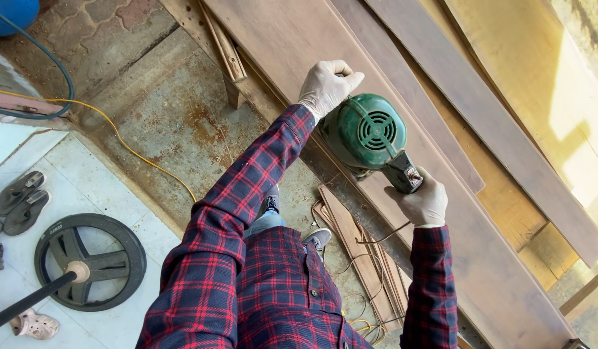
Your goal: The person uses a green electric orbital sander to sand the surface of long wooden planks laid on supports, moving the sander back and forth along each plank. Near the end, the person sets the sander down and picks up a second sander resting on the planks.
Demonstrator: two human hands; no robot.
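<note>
**Two gloved hands steadied a green power tool on a long plank**

The person stood over a long brown plank (pixel 350 84) and held a green power tool (pixel 367 132), a sander or planer by the look of it, flat against the wood. The left hand (pixel 326 87), gloved in white, was closed into a fist on a knob or side handle at the tool's far end, most of that handle hidden under the fingers. The right hand (pixel 423 201), also gloved, was wrapped tight around the dark rear handle (pixel 402 173), nearer the body. One hand ahead of the round motor housing and one behind it would let the person press down and steer at once, which I judged was why the arms were spread that way.

The plank lay slanted away past the forward grip, with other boards (pixel 480 97) stacked beside it on the right-hand side, so the work surface was raised off the concrete floor (pixel 163 116). Below the rear grip a thin cord (pixel 376 236) trailed toward loose wood strips (pixel 350 239) on the ground. Well off to the left-hand side lay a black wheel (pixel 91 262), some sandals (pixel 21 200) and a yellow cable (pixel 118 132).
</note>
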